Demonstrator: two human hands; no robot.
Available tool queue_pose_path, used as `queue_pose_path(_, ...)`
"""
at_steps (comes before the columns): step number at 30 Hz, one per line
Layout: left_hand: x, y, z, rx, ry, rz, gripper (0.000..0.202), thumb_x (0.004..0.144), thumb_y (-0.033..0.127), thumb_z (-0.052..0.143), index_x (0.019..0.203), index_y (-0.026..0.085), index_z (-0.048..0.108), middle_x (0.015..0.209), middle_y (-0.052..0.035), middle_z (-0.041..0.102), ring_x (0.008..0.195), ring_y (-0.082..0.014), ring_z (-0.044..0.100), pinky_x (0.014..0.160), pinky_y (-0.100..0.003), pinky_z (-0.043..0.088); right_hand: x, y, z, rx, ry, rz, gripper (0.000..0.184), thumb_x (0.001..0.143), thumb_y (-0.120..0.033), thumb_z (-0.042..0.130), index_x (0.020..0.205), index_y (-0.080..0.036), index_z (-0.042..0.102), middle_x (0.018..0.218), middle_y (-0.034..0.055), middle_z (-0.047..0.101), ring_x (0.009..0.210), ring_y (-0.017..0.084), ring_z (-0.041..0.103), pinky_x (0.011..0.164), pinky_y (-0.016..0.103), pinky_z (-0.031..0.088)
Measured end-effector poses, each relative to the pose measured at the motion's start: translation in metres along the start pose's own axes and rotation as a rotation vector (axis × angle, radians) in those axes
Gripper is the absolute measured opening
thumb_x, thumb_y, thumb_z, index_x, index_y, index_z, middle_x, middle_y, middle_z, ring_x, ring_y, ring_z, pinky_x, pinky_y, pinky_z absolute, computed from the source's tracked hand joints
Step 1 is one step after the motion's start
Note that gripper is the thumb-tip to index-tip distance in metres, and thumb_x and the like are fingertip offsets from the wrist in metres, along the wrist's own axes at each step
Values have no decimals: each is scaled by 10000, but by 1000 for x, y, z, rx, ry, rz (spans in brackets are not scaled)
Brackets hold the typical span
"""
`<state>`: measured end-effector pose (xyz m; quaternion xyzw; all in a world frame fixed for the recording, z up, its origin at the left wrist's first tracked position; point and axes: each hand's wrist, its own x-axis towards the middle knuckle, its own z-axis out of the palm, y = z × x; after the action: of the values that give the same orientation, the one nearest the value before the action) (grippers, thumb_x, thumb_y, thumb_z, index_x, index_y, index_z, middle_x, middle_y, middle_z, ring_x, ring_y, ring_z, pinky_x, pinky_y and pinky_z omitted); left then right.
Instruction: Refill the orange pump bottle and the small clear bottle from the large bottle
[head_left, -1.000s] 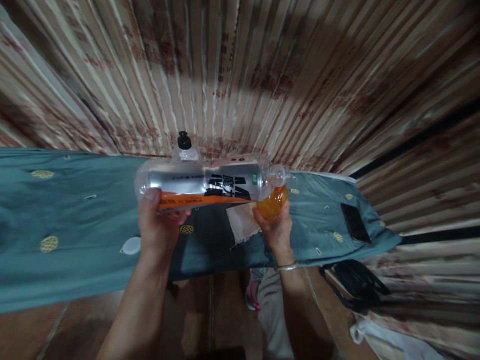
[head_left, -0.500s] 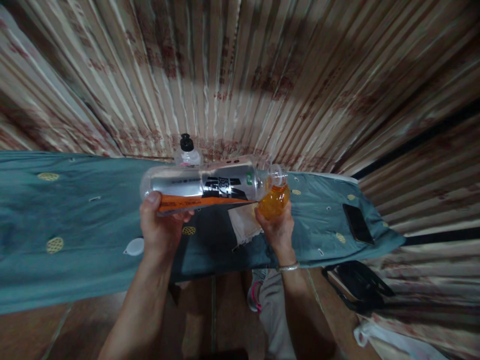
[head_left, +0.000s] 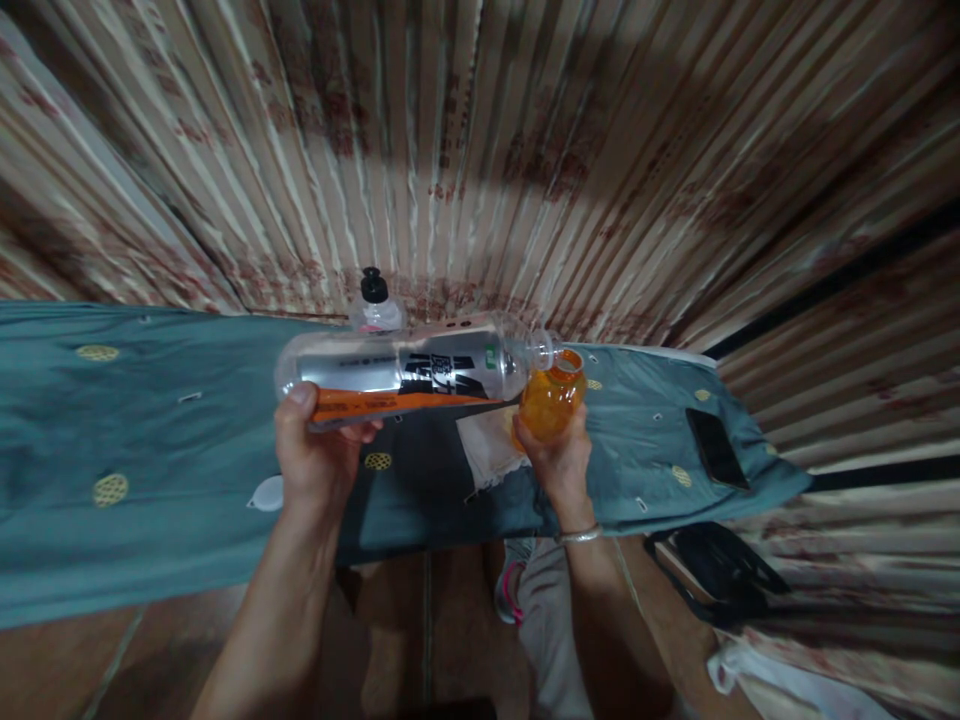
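My left hand grips the base end of a large clear plastic bottle with a silver, black and orange label. The bottle lies almost level, its open neck pointing right. A thin layer of orange liquid runs along its lower side. My right hand holds a small clear bottle full of orange liquid, upright, its mouth just right of the big bottle's neck. Both are held above a teal cloth-covered table.
A white cap lies on the cloth near my left wrist. A pale cloth lies under the bottles. A small bottle with a black cap stands at the back. A dark phone lies at right. A striped curtain hangs behind.
The small orange bottle has shifted slightly right and up, from under the big bottle's neck to beside it. The big bottle stays almost level.
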<state>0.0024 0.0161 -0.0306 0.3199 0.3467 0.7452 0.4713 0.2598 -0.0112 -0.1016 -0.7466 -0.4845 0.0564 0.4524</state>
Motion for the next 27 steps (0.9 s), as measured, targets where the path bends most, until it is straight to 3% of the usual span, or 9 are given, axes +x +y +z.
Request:
queue_pose_path(4, 1, -1, -1, -20, -24, 8, 367, 731, 562, 714, 783, 199, 705, 599, -25, 645, 417, -163, 574, 311, -246, 406, 0, 0, 1, 2, 9, -31, 764, 689, -502, 821, 1328, -196, 537, 1196, 136, 763, 1044, 332, 762, 853, 441, 616)
queue_pose_path(12, 3, -2, -2, -15, -11, 53, 397, 733, 565, 679, 770, 171, 709, 581, -37, 632, 405, -163, 567, 296, -260, 402, 0, -1, 1, -6, -15, -59, 802, 705, -500, 805, 1376, -169, 517, 1204, 154, 756, 1057, 333, 759, 874, 449, 619)
queue_pose_path(19, 1, 5, -3, -33, -18, 35, 333, 713, 539, 732, 741, 222, 633, 642, -15, 661, 451, -166, 598, 341, -269, 443, 1, -3, 1, 2, -19, -55, 812, 694, -508, 798, 1379, -172, 519, 1231, 154, 749, 1087, 334, 755, 899, 446, 620)
queue_pose_path(27, 2, 8, -3, 14, -64, 48, 353, 707, 564, 727, 747, 216, 686, 585, -3, 630, 400, -140, 528, 299, -263, 373, 1, -7, 0, 11, -29, -59, 777, 691, -501, 798, 1350, -175, 547, 1181, 137, 755, 1041, 324, 758, 877, 438, 626)
